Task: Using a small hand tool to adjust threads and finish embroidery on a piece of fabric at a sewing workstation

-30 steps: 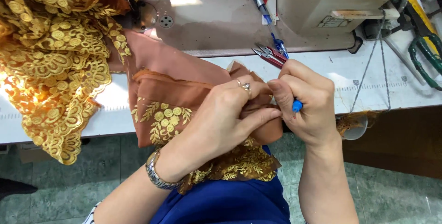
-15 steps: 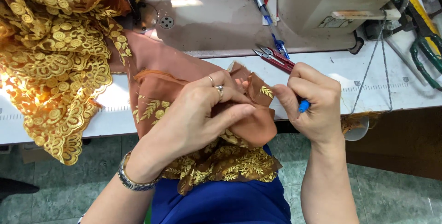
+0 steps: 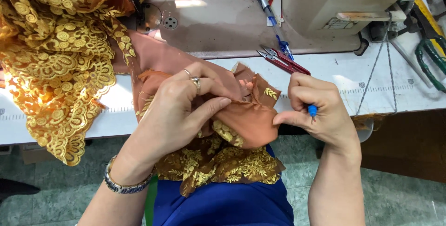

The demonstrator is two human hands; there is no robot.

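Note:
My left hand (image 3: 179, 112), with a ring and a metal bracelet, pinches a fold of rust-brown fabric (image 3: 248, 116) that has gold embroidery. My right hand (image 3: 318, 112) grips a small tool with a blue handle (image 3: 312, 110) and presses its thumb against the same fold's right edge. The fabric drapes from the white sewing table (image 3: 362, 79) over my lap, above blue cloth (image 3: 223, 202).
A heap of golden lace (image 3: 51, 63) lies on the left. Red-handled snips (image 3: 283, 61) and a blue pen (image 3: 272, 19) lie near the sewing machine (image 3: 334, 7). Green-handled scissors (image 3: 429, 61) rest at the far right. Thread hangs from the machine.
My left hand has slid left and lower along the fabric, thumb now stretched over the fold. My right hand stays at the fold's right edge with the blue tool.

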